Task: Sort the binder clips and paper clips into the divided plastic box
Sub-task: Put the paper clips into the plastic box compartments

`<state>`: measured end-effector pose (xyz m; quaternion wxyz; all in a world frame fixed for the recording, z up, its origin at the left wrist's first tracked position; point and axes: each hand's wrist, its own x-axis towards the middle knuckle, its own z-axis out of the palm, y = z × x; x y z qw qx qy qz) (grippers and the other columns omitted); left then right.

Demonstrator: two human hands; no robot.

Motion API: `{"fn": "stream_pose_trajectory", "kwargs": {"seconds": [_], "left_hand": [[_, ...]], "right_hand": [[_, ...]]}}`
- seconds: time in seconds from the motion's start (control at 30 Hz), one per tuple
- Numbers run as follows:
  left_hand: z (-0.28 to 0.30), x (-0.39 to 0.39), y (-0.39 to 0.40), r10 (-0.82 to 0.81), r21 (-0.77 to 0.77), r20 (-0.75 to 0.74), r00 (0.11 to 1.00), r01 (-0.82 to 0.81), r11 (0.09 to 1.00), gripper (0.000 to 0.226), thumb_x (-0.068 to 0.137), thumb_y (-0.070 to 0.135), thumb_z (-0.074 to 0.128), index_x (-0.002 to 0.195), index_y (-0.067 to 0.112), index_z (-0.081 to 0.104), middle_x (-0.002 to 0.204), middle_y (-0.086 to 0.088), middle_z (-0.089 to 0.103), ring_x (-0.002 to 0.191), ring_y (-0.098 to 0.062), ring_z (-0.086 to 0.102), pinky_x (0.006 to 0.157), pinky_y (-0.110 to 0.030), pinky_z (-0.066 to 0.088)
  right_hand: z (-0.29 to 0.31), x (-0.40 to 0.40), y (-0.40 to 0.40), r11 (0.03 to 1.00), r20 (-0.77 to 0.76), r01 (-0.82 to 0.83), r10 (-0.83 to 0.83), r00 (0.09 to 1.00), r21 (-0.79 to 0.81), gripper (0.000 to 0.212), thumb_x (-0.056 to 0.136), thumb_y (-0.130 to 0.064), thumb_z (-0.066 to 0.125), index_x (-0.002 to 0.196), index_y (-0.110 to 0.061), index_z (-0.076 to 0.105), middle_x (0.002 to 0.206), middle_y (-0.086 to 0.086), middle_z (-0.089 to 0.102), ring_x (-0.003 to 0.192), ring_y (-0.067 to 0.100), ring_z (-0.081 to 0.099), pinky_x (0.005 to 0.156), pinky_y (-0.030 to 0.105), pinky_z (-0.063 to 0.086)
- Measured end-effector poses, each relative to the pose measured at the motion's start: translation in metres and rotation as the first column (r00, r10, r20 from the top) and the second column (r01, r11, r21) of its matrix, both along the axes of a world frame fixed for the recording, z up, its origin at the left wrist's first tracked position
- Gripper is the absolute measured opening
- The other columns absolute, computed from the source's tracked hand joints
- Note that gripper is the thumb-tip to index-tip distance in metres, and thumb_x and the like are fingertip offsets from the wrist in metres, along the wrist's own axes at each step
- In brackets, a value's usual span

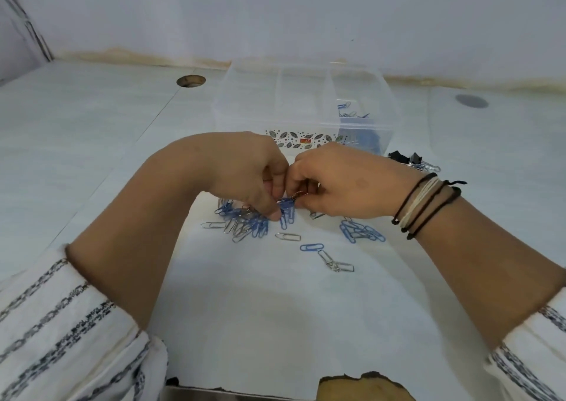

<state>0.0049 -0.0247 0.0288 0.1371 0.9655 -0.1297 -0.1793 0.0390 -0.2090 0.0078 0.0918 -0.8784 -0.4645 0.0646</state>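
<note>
Linked paper clips (287, 213), apparently pinched by both the left hand (245, 174) and the right hand (343, 180), may be dropped or flung across the table (92, 143) if tugged apart.

Both forearms are bare from the wrist to partway up, where loose white sleeves begin. The left sleeve (61, 333) is bunched into folds and carries bands of a dark blue-black chain-like print that run across the cloth, with plain white stripes between them. The right sleeve (533, 351) shows the same white cloth and the same dark printed bands at its cuff. The right wrist wears several thin cord bracelets (424, 204) side by side: dark brown or black strands with a bundle of cream threads between them, one dark cord ending in a small knotted tail.
</note>
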Motion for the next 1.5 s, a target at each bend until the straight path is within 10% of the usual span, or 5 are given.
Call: {"fn": "stream_pose_trajectory", "kwargs": {"seconds": [0.43,0.8,1.07,1.2,1.5], "left_hand": [[0.016,-0.004,0.004,0.131,-0.305,0.09,0.987,-0.098,0.947,0.003,0.086,0.024,0.08,0.082,0.024,0.081,0.068,0.009,0.078,0.057,0.0,0.071,0.053,-0.007,0.045],[0.054,0.047,-0.048,0.459,-0.7,0.341,0.82,-0.104,0.706,0.007,0.084,0.018,0.081,0.083,0.011,0.081,0.074,-0.007,0.079,0.069,-0.015,0.079,0.07,-0.03,0.062],[0.043,0.076,-0.08,0.305,-0.421,0.573,0.761,-0.046,0.906,0.051,0.089,0.035,0.073,0.136,0.023,0.059,0.12,0.002,0.068,0.093,-0.019,0.072,0.091,-0.037,0.056],[0.034,0.033,-0.058,0.253,-0.362,0.585,0.771,-0.031,0.932,0.025,0.091,0.032,0.07,0.115,0.023,0.068,0.099,0.012,0.071,0.079,-0.006,0.071,0.075,-0.028,0.058],[0.004,-0.003,-0.002,0.045,-0.083,0.134,0.99,-0.034,0.996,0.034,0.078,0.057,0.078,0.103,0.037,0.067,0.091,0.014,0.07,0.084,-0.003,0.066,0.078,-0.029,0.055]], "right_hand": [[0.034,0.016,-0.043,0.938,-0.135,0.245,-0.217,0.967,0.246,0.009,0.084,-0.02,0.075,0.09,-0.025,0.079,0.069,-0.016,0.074,0.066,-0.003,0.069,0.065,0.011,0.053],[0.055,0.081,-0.073,0.476,-0.266,0.531,-0.517,0.814,0.701,0.006,0.084,-0.01,0.074,0.086,-0.007,0.078,0.068,0.001,0.074,0.06,0.013,0.073,0.078,0.038,0.065],[0.056,0.087,-0.074,0.63,-0.002,0.499,-0.62,0.785,0.595,0.029,0.086,0.004,0.056,0.103,-0.007,0.076,0.095,0.01,0.076,0.09,0.024,0.075,0.09,0.04,0.06],[0.053,0.035,-0.078,0.688,-0.124,0.424,-0.441,0.889,0.589,0.029,0.084,-0.002,0.052,0.091,-0.017,0.075,0.082,-0.001,0.077,0.072,0.008,0.076,0.078,0.033,0.064],[0.006,0.007,-0.035,0.958,0.051,0.15,-0.142,0.989,-0.246,0.034,0.086,-0.004,0.049,0.115,-0.008,0.067,0.106,0.01,0.058,0.098,0.031,0.059,0.087,0.048,0.054]]}}
